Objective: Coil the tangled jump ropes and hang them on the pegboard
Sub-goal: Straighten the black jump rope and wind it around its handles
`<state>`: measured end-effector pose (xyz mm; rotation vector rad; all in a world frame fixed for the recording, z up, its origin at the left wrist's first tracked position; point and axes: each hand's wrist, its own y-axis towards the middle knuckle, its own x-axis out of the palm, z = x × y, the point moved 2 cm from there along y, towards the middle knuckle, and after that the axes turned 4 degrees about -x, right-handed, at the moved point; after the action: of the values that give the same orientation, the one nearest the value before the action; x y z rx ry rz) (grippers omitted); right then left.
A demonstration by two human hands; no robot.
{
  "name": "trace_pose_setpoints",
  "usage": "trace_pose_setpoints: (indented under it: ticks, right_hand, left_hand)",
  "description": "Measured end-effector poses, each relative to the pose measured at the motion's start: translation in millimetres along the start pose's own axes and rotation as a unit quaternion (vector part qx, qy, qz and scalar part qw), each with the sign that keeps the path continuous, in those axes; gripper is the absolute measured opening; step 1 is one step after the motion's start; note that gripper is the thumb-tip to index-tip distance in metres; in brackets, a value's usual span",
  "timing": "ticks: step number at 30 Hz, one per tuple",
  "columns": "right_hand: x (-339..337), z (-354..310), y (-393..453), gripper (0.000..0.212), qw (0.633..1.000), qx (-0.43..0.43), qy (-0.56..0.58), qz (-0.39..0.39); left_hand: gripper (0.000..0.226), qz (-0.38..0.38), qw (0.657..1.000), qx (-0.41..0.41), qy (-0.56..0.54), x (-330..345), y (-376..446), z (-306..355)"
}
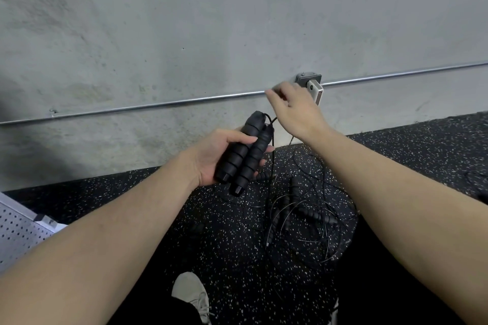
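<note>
No text, label, brand, number or sign can be read anywhere in this view. The white device [315, 92] on the metal wall box [307, 78] shows a plain face with no legible marking. The foam jump rope handles [241, 155] carry no printing that can be made out.

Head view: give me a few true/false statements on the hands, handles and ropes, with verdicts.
1. The left hand grips two black handles side by side. True.
2. The right hand rests flat on the floor. False: it is raised near the wall, fingers curled round a thin cord.
3. More rope lies tangled on the speckled floor. True.
4. The held rope already hangs on the pegboard. False: the pegboard sits at lower left, no rope on it.
</note>
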<state>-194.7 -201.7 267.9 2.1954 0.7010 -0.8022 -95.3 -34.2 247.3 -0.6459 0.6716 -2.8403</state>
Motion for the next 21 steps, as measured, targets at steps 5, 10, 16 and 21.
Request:
trace_pose_setpoints:
  ticks: [5,10,16,21]
  right_hand:
    - [4.3,12.4,-10.1,0.065,0.974,0.045,-0.034,-0.219]
    - [4.3,20.2,-2.2,0.061,0.992,0.035,0.009,-0.119]
    - [-6.0,29.0,5.0,0.062,0.998,0.021,0.006,-0.051]
    - [-14.8,37.2,8.1,0.061,0.998,0.054,-0.001,-0.04]
  left_hand:
    - [0.052,-0.011,1.0,0.003,0.002,0.1,-1.6,-1.9]
    - [0.047,-0.003,0.999,-0.002,-0.034,0.6,3.3,-3.7]
    - [0.049,-0.037,0.997,-0.074,0.0,5.4,1.3,-10.0]
    - [0.039,-0.061,0.997,-0.054,-0.007,5.0,2.5,-9.9]
